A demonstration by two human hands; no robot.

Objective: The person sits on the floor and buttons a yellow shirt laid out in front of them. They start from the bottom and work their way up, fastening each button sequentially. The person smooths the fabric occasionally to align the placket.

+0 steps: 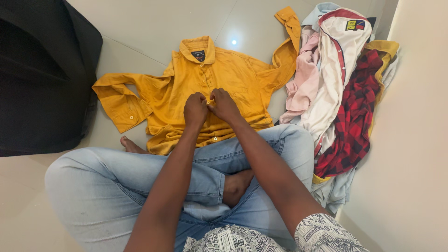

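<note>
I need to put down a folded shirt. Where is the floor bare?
Bare pale tiled floor beyond the mustard-yellow button shirt, between the black bag and the heaped clothes pile. Crowded along the wall at right.

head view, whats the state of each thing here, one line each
mustard shirt: spread flat on the floor, front up, sleeves bent
left hand: pinching the shirt's button strip
right hand: pinching the same strip, touching the left
clothes pile: heaped unfolded by the wall
black bag: on the floor, whether open or shut cannot be told
</note>
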